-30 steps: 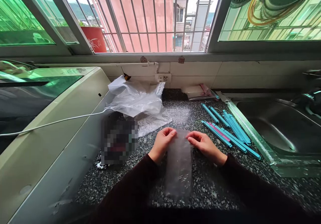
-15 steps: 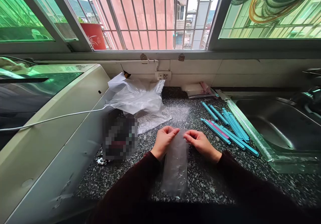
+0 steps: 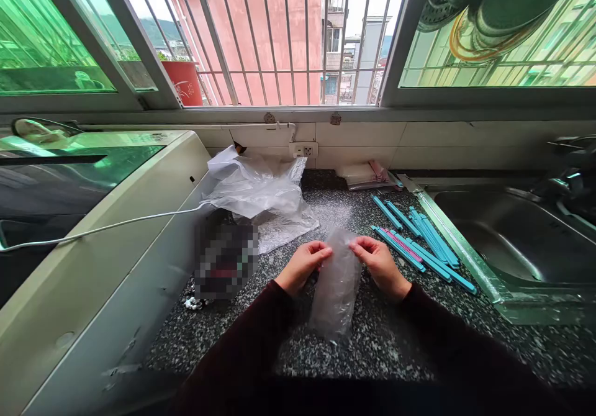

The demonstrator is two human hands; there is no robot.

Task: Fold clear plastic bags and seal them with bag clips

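A long, clear plastic bag (image 3: 336, 292) hangs between my hands over the speckled dark countertop. My left hand (image 3: 305, 264) pinches its left edge near the top, fingers closed. On the opposite edge, my right hand (image 3: 379, 264) grips the plastic between thumb and fingers. The bag looks flat and slightly wrinkled, and I cannot see anything inside it. Just right of my right hand lie several turquoise sealing clips (image 3: 433, 239) and a pink clip (image 3: 401, 246), long and thin, spread on the counter.
Crumpled clear plastic (image 3: 261, 186) lies at the back left, beside a blurred dark object (image 3: 226, 261). A pale appliance (image 3: 139, 198) with a white cable stands left. A packet (image 3: 365, 174) rests by the wall. To the right is a metal sink (image 3: 503, 236).
Both hands have moved slightly apart, drawing the bag's top wider. The bag's lower end has risen and swung a little right. The view has tilted up slightly.
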